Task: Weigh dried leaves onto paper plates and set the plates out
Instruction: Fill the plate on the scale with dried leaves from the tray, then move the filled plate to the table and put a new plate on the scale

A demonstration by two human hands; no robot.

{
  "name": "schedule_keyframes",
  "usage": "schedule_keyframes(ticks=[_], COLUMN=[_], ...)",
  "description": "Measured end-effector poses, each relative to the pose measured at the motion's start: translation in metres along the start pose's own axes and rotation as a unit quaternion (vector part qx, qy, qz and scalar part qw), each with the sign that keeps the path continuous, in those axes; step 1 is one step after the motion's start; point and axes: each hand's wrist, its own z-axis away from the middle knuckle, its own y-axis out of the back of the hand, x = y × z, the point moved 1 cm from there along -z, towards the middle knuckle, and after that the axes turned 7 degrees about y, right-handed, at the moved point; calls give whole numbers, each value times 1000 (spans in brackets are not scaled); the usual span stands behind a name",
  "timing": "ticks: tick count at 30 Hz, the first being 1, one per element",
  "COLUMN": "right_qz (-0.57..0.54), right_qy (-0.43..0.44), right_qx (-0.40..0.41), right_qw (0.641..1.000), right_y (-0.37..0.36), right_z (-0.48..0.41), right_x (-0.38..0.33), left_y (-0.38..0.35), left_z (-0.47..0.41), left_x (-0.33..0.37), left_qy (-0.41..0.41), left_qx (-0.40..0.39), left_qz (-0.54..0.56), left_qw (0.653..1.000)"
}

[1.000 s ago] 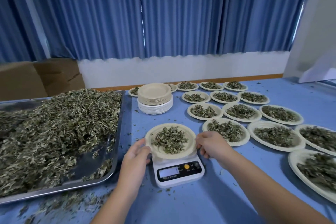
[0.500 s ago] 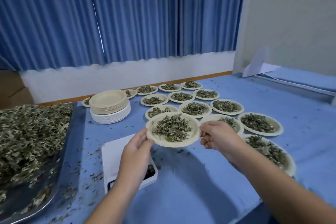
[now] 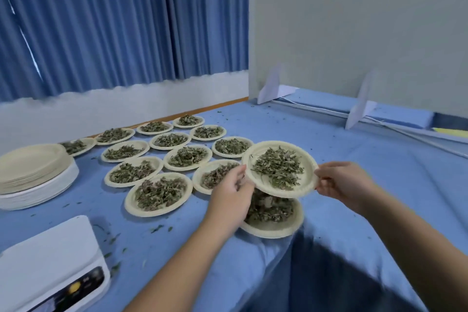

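Both our left hand and right hand pinch a cream paper plate mid-frame, heaped with curled grey-green dried leaves. It seemingly hovers above a filled plate.

Blue-clothed tabletop. Rows of leaf-filled plates at centre; stack of empty plates left; white scale near left; leaf crumbs scattered; grey board standing far right.

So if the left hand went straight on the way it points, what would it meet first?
The left hand meets only the held plate it grips; beyond, blue tablecloth up to the grey board, depth unclear.
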Motion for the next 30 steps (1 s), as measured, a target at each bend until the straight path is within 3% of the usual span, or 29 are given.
schedule_keyframes(ticks=[6, 12, 30], right_qz=[0, 2, 32], right_qy=[-21, -77, -109], right_qx=[123, 197, 170], right_qw=[992, 977, 979], right_y=[82, 124, 93], right_z=[-22, -40, -57], right_x=[15, 47, 81], left_y=[-42, -43, -17], left_z=[-16, -22, -15], left_x=[18, 15, 2], left_qy=[-24, -19, -2], left_qx=[-22, 0, 17], left_qz=[-11, -1, 18], left_qw=[999, 1000, 1000])
